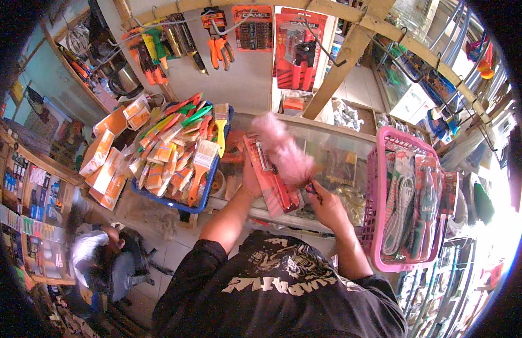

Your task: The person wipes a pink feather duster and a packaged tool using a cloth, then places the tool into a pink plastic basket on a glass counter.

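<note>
My left hand (pixel 251 177) holds a red blister-packed tool (pixel 265 181) by its left edge, tilted over the glass display counter (pixel 328 131). In my right hand (pixel 326 203) is the dark handle of a fluffy pink duster (pixel 288 154), blurred by motion and lying across the upper right part of the pack. What the pack contains is partly hidden by the duster. Left of my hands, a blue plastic basket (pixel 201 207) is heaped with paintbrushes (pixel 199 162). On the right stands a pink plastic basket (pixel 383 169) with packaged tools and a coiled cord (pixel 398 215).
Orange and white cardboard boxes (pixel 102 158) lie left of the paintbrushes. Packaged pliers (pixel 220 46) and other carded tools (pixel 301 55) hang on metal hooks below a wooden beam (pixel 320 9). A seated person (pixel 96 249) is at the lower left, near shelves (pixel 37 219).
</note>
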{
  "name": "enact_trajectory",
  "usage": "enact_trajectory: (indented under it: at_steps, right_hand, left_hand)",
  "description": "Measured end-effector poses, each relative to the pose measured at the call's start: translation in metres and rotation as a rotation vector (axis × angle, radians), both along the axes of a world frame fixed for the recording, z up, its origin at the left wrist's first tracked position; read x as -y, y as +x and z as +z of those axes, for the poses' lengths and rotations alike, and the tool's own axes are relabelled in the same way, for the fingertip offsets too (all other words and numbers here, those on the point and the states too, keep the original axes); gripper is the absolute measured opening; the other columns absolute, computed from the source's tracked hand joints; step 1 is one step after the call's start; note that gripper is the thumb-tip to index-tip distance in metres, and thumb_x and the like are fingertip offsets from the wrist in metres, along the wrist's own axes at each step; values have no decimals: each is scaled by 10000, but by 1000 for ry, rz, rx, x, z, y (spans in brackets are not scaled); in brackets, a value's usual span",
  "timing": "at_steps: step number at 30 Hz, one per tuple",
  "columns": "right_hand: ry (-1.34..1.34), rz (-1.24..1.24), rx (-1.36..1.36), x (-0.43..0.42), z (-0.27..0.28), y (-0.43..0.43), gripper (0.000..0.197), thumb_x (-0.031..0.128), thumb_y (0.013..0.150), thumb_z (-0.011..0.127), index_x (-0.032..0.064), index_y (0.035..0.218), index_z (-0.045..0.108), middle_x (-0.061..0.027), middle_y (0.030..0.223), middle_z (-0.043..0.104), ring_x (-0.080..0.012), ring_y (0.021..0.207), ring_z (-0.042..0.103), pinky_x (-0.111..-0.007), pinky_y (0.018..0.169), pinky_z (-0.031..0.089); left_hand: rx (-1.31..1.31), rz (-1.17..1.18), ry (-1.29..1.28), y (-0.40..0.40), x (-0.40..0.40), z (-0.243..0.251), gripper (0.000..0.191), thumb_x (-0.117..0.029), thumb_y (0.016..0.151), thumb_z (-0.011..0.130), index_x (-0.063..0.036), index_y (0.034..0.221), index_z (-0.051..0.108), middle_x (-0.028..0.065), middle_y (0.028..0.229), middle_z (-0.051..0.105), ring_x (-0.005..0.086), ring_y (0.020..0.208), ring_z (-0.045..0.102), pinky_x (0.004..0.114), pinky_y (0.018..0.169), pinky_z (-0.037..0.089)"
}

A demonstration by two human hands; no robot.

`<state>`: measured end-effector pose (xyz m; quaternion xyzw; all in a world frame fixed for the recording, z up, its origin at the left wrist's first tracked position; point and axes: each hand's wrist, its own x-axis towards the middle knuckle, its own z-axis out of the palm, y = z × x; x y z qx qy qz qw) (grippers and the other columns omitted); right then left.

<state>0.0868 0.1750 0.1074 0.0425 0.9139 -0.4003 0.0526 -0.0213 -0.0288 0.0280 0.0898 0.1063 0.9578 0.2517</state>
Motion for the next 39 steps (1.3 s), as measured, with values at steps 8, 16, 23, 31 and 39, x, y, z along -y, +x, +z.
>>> enact_trajectory:
  at_steps: [8,16,23,31,39]
  right_hand:
    - [-117,77,-42,-11,-7,-5,438,257,879,524,65,1269,474,-262,1053,590,-387,996,579,-421,848,461]
    - [0,-22,49,8,-1,3,455,227,871,549,46,1282,475,-148,864,638,-166,757,579,-312,712,462]
    - [-232,85,-21,11,-44,21,453,226,879,546,44,1286,471,-97,769,605,-133,653,523,-281,629,449]
    - [-336,26,19,6,-35,22,461,220,870,560,48,1289,473,-94,749,594,-127,660,523,-278,643,446]
    - [-199,-13,-97,2,-46,12,449,200,875,563,41,1285,470,-120,846,634,-120,680,518,-276,671,450]
  left_hand:
    - [-44,-31,47,-7,3,-13,757,-708,836,271,-145,1325,409,75,1252,512,287,1171,469,504,1013,340]
    - [-89,-29,22,-6,9,-26,756,-712,824,301,-143,1300,447,65,1301,489,267,1207,448,508,1018,331]
    - [-89,46,-55,-11,26,-59,714,-690,840,303,-172,1312,439,71,1283,504,264,1201,455,497,1013,344]
    - [92,26,-79,6,4,2,713,-674,848,297,-145,1304,438,73,1298,493,273,1159,491,472,1002,363]
    - [-89,-28,152,1,10,-15,775,-719,830,236,-169,1363,358,89,1366,408,309,1245,395,514,1047,286]
